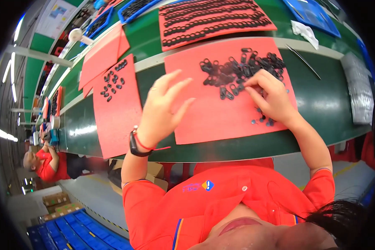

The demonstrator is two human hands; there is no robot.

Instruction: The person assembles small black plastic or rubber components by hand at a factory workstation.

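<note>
My left hand (162, 109) hovers open with fingers spread over the left part of a red foam mat (212, 118) on the green table; a black watch and a red string sit on its wrist. My right hand (273, 98) rests on the same mat, its thumb and fingers pinched on a small black part at the lower edge of a heap of black ring-shaped parts (241, 71). A few loose small black pieces (264, 121) lie under that hand's wrist.
A second red mat (116, 112) to the left carries several black parts. A far mat (214, 21) holds rows of black rings. Blue trays, a white cloth (305, 33), a thin metal tool (303, 61) and silvery bags (358, 89) lie right. A co-worker (43, 164) sits far left.
</note>
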